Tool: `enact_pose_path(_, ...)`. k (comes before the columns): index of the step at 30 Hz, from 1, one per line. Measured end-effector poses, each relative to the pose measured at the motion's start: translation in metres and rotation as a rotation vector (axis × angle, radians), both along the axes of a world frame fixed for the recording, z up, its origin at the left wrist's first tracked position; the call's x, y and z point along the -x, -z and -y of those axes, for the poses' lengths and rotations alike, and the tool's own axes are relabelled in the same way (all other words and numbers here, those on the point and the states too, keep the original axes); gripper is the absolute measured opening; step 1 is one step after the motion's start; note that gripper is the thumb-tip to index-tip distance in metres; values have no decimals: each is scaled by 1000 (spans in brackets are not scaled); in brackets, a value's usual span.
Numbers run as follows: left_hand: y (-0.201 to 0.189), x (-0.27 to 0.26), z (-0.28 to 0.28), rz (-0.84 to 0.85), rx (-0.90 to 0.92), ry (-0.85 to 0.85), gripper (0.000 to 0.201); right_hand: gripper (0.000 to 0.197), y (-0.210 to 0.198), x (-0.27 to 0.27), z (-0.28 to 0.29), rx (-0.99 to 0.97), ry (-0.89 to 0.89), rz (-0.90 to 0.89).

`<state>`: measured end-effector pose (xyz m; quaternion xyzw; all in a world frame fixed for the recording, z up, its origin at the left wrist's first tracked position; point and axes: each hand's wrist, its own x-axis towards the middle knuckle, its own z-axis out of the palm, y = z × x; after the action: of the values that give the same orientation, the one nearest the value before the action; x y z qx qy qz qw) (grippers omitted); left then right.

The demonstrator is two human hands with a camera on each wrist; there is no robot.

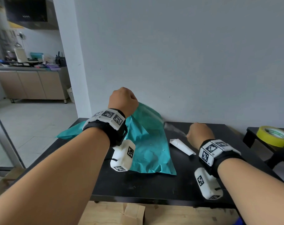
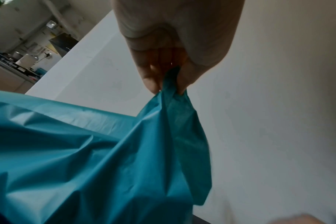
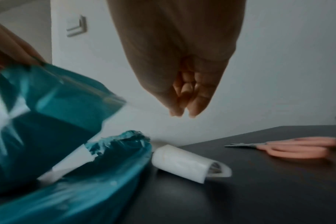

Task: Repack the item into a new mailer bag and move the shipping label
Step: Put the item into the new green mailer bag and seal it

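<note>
My left hand [image 1: 123,101] is raised above the black table [image 1: 138,187] and pinches the top edge of a teal mailer bag [image 1: 147,120]; the left wrist view shows its fingertips [image 2: 153,86] clamped on bunched teal film [image 2: 171,106]. The bag's lower part [image 1: 151,153] lies on the table. My right hand [image 1: 198,133] is lower and to the right. Its fingertips [image 3: 175,112] pinch a thin clear strip [image 3: 144,108] that runs back to the bag's flap [image 3: 73,84]. A curled white label [image 1: 181,146] [image 3: 188,163] lies on the table between bag and right hand.
More teal film [image 1: 69,132] sticks out at the table's left; a torn teal edge with white paper scraps [image 3: 105,151] shows near the label. Pink scissors [image 3: 301,147] lie to the right. A yellow tape roll [image 1: 273,135] sits on a side stand. The wall is close behind.
</note>
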<state>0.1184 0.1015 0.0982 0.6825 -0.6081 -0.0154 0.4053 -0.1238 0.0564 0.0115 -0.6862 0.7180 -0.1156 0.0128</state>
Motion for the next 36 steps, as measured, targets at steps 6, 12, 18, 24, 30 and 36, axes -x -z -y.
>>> enact_pose_path(6,-1,14,-7,53,-83,130,24,20,12,52,7,-49,308,-47)
enact_pose_path(12,38,62,-18,123,-343,389,22,36,14,74,7,-115,453,91)
enact_pose_path(18,55,67,-15,-15,-568,496,14,30,36,86,18,33,266,291)
enact_pose_path(24,46,54,-4,-113,-452,342,22,38,-6,22,-21,-151,27,841)
enact_pose_path(30,46,33,-6,-103,-463,296,24,72,7,-51,-29,-527,-42,699)
enact_pose_path(36,44,10,-10,-59,-450,280,19,22,-2,-78,-9,-375,-53,592)
